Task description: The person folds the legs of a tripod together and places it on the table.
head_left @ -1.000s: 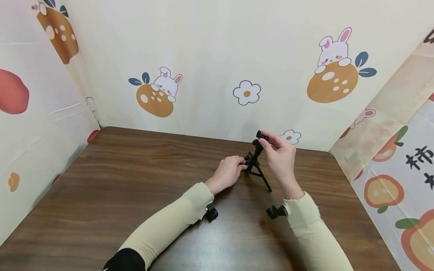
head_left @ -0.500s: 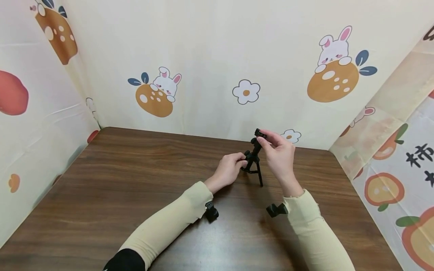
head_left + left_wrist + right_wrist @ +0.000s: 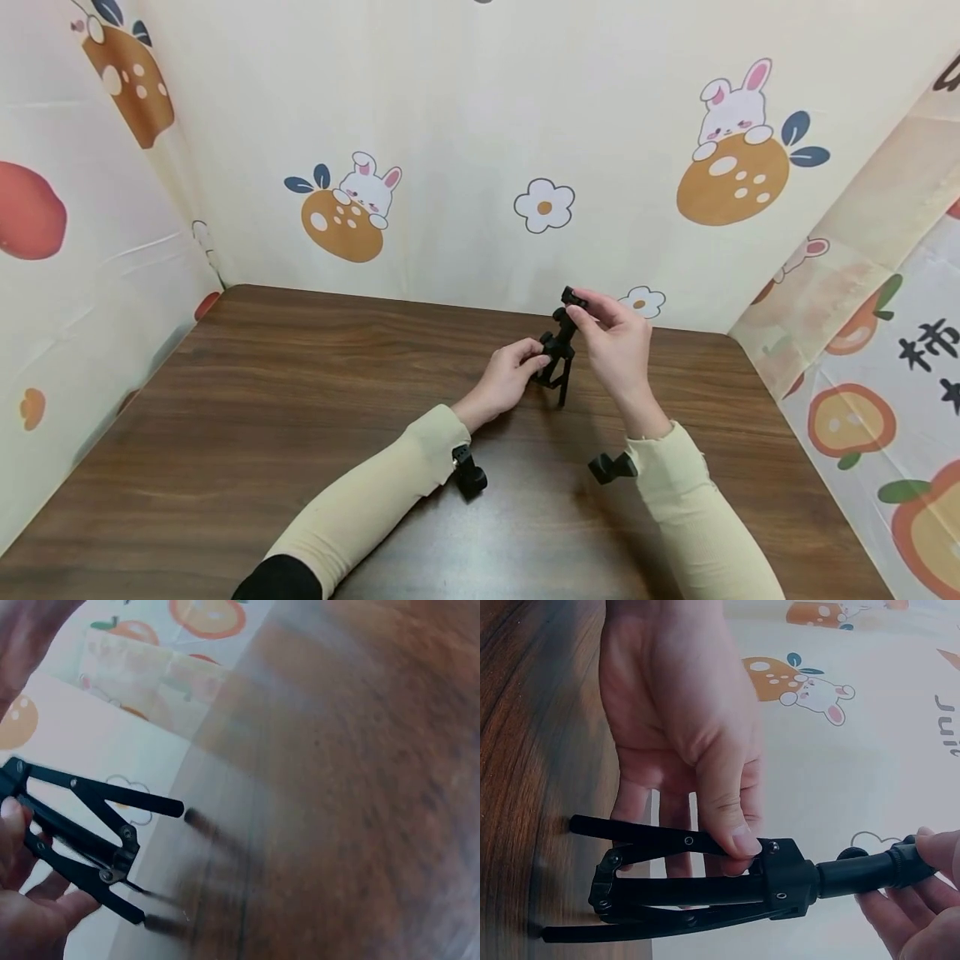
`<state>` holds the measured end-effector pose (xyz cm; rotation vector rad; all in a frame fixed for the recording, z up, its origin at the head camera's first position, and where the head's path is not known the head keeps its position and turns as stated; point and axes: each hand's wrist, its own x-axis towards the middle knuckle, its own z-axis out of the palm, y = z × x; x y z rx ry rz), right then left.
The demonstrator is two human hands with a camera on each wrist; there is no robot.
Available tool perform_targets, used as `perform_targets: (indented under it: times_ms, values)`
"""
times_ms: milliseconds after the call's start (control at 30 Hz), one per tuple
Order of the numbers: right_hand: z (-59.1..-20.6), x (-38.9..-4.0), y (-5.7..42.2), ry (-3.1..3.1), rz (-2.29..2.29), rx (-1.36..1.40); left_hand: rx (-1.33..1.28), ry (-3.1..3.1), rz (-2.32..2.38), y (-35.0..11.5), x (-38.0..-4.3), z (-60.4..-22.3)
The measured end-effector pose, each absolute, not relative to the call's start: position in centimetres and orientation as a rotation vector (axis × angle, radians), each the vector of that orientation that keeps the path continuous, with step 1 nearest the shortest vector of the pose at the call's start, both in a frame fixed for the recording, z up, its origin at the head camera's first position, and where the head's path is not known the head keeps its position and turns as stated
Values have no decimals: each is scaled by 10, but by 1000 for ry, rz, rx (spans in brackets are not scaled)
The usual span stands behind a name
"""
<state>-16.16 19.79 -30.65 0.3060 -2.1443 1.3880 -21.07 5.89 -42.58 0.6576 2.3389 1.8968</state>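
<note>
A small black mini tripod (image 3: 558, 348) stands tilted near the back of the table, its feet close to or on the wood. My left hand (image 3: 504, 377) holds its leg section, the thumb pressing one leg just below the collar in the right wrist view. With fingertips and thumb, my right hand (image 3: 621, 343) pinches the top end of the tripod, also visible as the right hand (image 3: 930, 915) at that view's edge. Partly spread legs (image 3: 142, 801) are linked by hinged braces to the centre column (image 3: 697, 890). The left fingers behind the tripod are partly hidden.
Both sleeves carry a small black camera: one on the left wrist (image 3: 470, 473), one on the right wrist (image 3: 611, 468). The dark wooden table (image 3: 300, 375) meets a printed cloth backdrop (image 3: 450, 208) just behind the tripod. Cloth also hangs at both sides.
The tripod's visible leg has swung inward, toward the left hand, and the legs stand closer together. Both hands keep their holds and have barely moved.
</note>
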Motion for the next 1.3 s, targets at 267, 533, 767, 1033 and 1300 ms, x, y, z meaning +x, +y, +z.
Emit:
perform_targets:
  times_ms: [267, 533, 767, 1033, 1300]
  values:
    - [-332, -182, 214, -2116, 1451, 300, 563, 2229, 1962, 59, -212, -427]
    - [-335, -183, 218, -2125, 1452, 334, 546, 2323, 1918, 54, -214, -426]
    - [-333, -181, 215, -2133, 1456, 319, 600, 2472, 1815, 52, -214, -422]
    - [-310, -161, 200, -2151, 1435, 331, 579, 2450, 1822, 53, -213, -422]
    - [-311, -162, 200, -2113, 1493, 352, 565, 2400, 1840, 52, -213, -422]
